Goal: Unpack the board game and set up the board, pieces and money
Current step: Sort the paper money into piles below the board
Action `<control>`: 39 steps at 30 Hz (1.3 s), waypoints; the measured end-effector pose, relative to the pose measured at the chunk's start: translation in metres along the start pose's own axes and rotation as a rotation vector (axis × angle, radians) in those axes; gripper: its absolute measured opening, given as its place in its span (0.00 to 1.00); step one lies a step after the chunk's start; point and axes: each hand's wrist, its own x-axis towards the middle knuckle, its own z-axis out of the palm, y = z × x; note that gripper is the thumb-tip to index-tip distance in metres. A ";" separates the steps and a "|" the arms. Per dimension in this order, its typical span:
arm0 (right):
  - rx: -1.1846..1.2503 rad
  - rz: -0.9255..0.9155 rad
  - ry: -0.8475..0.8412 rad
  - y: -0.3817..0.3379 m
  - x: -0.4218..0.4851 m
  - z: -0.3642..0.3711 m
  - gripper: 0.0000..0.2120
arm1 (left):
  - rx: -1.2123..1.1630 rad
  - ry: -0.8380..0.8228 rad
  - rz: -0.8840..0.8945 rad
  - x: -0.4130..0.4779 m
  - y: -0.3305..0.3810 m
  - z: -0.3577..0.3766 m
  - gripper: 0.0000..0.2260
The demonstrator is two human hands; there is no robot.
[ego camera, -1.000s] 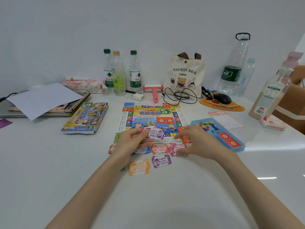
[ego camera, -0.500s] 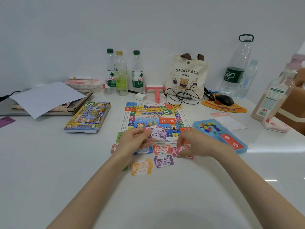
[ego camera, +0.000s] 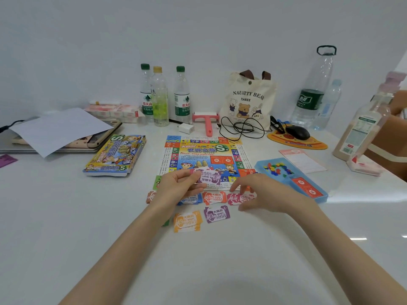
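The colourful game board (ego camera: 204, 155) lies flat in the middle of the white table. My left hand (ego camera: 178, 187) holds a small stack of play money (ego camera: 209, 176) over the board's near edge. My right hand (ego camera: 262, 193) hovers with fingers spread, its fingertips on a pink money pile (ego camera: 239, 198). In front of the board lie more piles: blue (ego camera: 191, 200), red-orange (ego camera: 214, 197), orange (ego camera: 187, 221) and purple (ego camera: 217, 214). A blue tray (ego camera: 317, 195) to the right holds small coloured pieces (ego camera: 278, 168) and red cards (ego camera: 306, 187). The game box (ego camera: 115, 155) lies to the left.
Three water bottles (ego camera: 161, 95), a pink roller (ego camera: 207, 122), a charger, a tote bag (ego camera: 247, 100) with a cable, a mouse on a pad (ego camera: 297, 137) and large bottles line the back. A laptop under paper (ego camera: 57, 130) sits left; a leaflet (ego camera: 302, 160) lies right.
My right hand has drawn back from the board's corner to the pink pile. My left hand keeps holding its stack of notes in about the same place.
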 end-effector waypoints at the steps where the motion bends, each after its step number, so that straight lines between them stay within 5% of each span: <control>1: 0.002 -0.015 -0.005 0.000 0.000 0.001 0.19 | -0.003 -0.002 0.000 0.000 0.000 0.000 0.09; 24: -0.056 -0.018 -0.060 -0.013 -0.004 0.001 0.15 | -0.014 -0.010 0.001 0.002 -0.002 -0.001 0.11; 39: -0.008 0.008 0.120 -0.012 -0.006 0.001 0.11 | 0.004 -0.015 0.004 0.000 0.000 -0.002 0.12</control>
